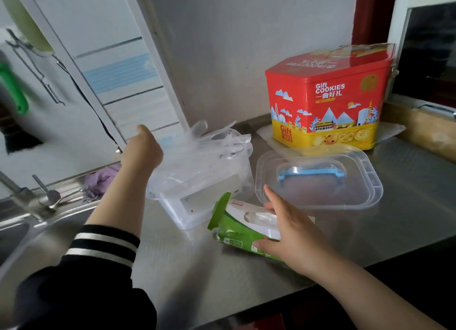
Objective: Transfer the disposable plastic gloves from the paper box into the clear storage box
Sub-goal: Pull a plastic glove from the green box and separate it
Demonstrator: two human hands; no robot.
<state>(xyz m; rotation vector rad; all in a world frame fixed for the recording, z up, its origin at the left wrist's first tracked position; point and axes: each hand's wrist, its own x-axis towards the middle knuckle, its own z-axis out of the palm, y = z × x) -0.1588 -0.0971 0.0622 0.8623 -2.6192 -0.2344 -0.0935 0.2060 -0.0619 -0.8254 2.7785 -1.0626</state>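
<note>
While the left hand (143, 152) pinches a bunch of gloves (209, 144) over the clear storage box (197, 196), near the worktop's (407, 221) back edge, the right hand (291, 233) grips the paper box (241, 226) near the front edge. Risk: flimsy gloves drape over the rim, miss. Lid (318, 179) crowds the right; front edge close.

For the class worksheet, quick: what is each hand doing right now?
Left hand: holds a bunch of clear disposable plastic gloves over the clear storage box.
Right hand: grips the green and white paper box.
</note>
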